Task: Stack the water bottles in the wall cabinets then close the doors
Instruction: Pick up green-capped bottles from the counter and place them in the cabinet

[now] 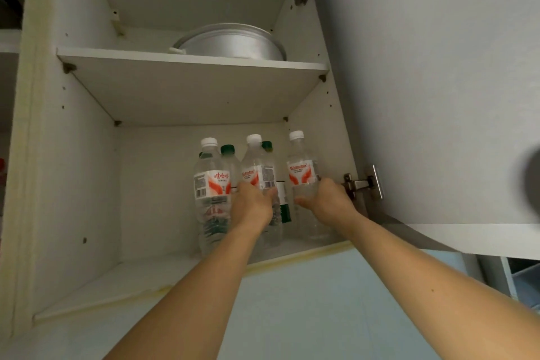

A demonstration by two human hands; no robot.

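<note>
An open white wall cabinet [87, 172] holds several clear water bottles upright on its bottom shelf [111, 280]. My left hand [252, 204] grips the middle white-capped bottle [258, 166] around its lower half. My right hand [327, 199] grips the rightmost white-capped bottle [302, 166] near the right wall. A third white-capped bottle [211, 184] stands free at the left of the group. Two green-capped bottles [228, 150] stand behind them, partly hidden. The cabinet door [438, 96] is swung open at the right.
On the upper shelf [190, 60] lies a metal pot lid or pan [233, 44]. A door hinge [362, 184] sits just right of my right hand. The shelf's left half is bare. A dark round blurred thing [531, 178] shows at the right edge.
</note>
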